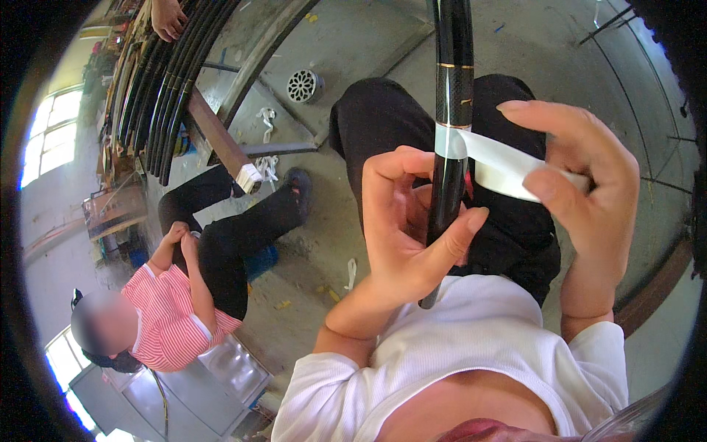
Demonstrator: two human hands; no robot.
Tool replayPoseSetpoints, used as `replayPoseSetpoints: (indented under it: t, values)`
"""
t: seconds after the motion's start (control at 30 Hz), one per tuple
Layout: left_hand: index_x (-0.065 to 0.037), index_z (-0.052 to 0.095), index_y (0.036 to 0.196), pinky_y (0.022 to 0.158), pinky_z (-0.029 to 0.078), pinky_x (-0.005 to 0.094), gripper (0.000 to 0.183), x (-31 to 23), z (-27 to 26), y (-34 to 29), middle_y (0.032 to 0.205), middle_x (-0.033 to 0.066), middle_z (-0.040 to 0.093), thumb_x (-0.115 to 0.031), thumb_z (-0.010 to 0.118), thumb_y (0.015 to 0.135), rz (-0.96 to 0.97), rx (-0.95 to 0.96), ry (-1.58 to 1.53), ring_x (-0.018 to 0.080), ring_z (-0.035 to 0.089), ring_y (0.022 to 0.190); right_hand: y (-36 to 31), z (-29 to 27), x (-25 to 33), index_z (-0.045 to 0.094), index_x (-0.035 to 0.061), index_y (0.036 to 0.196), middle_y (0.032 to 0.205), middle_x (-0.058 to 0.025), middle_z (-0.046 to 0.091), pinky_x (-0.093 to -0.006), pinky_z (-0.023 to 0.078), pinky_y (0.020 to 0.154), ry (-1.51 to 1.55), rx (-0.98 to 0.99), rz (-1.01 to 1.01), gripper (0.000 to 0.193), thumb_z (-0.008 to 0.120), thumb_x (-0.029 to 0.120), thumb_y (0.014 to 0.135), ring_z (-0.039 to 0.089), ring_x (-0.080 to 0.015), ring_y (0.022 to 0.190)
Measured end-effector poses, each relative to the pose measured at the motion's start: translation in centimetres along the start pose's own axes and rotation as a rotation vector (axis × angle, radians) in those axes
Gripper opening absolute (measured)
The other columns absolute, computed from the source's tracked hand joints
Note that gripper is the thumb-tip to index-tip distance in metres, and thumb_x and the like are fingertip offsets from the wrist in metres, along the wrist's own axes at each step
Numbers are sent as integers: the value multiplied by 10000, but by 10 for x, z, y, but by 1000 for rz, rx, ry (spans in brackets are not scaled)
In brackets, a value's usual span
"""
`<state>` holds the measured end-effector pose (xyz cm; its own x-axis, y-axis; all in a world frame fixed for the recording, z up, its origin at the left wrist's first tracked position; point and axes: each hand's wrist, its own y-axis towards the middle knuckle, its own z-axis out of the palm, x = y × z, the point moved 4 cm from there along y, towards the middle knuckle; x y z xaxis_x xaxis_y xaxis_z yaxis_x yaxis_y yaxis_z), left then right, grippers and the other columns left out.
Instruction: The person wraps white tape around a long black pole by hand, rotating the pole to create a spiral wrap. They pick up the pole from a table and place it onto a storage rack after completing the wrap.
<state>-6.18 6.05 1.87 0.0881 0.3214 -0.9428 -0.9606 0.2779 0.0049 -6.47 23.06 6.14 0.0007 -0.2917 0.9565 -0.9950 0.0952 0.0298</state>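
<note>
Glossy black rod (pixel 454 92), ringed in gold, held lengthwise before the torso and over the lap, its lower end near the white shirt (pixel 471 331). On its shaft, a pale band (pixel 450 142), with a white tape strip (pixel 507 163) leading off to the right.

Left hand (pixel 401 247): wrapped around the shaft below the band, thumb on the near side, other fingers partly hidden; apparently so placed to steady the rod without covering the band. Right hand (pixel 593 162): strip pinched under the thumb, index finger raised clear, remaining fingers partly hidden; set apart from the rod, presumably to keep the strip extended and off the shaft.

Beneath, black trousers (pixel 379 110), knees parted to either side of the rod, probably for elbow and working room.

Farther left, on the grey floor (pixel 317 236), a round fitting with petal-shaped holes (pixel 301 86) and a crumpled white scrap (pixel 266 121). Beyond, a bundle of black rods (pixel 171 88) side by side, near a brown beam (pixel 217 136); at the bundle's upper end, another person's hand (pixel 169 20). Lower left, a seated co-worker in a red-striped shirt (pixel 173 309), hands together over the lap, contents impossible to tell.
</note>
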Motion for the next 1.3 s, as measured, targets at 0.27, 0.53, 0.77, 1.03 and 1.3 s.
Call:
replayPoseSetpoints:
  t: [0.27, 0.53, 0.77, 1.03, 1.3]
  values:
    - [-3, 357, 1136, 755, 473, 240, 455, -4, -5, -6, 1041, 100, 429, 84, 625, 777, 21, 74, -113, 140, 566, 875, -8, 5, 15, 648, -31, 1005, 688, -51, 650, -205, 211, 415, -41, 107, -99, 530, 716, 393, 694, 319, -12, 416]
    - [-4, 346, 1144, 805, 472, 249, 472, -4, -6, -5, 1079, 99, 405, 96, 623, 775, 81, 104, -124, 152, 564, 943, -6, 8, 14, 636, -56, 1013, 717, -73, 668, -188, 248, 412, -73, 197, -139, 575, 718, 417, 696, 362, -14, 398]
    - [-7, 349, 1137, 795, 473, 243, 460, -4, -6, -6, 1066, 94, 414, 92, 620, 780, 52, 101, -167, 140, 564, 920, -3, 6, 16, 615, -68, 1052, 614, -41, 616, -194, 249, 425, -83, 184, -165, 563, 708, 369, 709, 362, -22, 399]
    - [-9, 350, 1135, 771, 479, 242, 455, -3, -4, -6, 1046, 90, 420, 93, 617, 781, 16, 88, -168, 138, 568, 893, -3, 9, 13, 622, -56, 1060, 544, -13, 565, -190, 238, 429, -58, 214, -128, 545, 703, 344, 699, 368, -15, 407]
    - [-12, 353, 1135, 744, 477, 237, 450, -3, -1, -6, 1034, 86, 420, 94, 611, 783, 3, 91, -191, 135, 568, 857, -5, 4, 11, 644, -48, 1021, 659, -60, 642, -193, 251, 424, -75, 204, -115, 494, 698, 310, 685, 365, -17, 410]
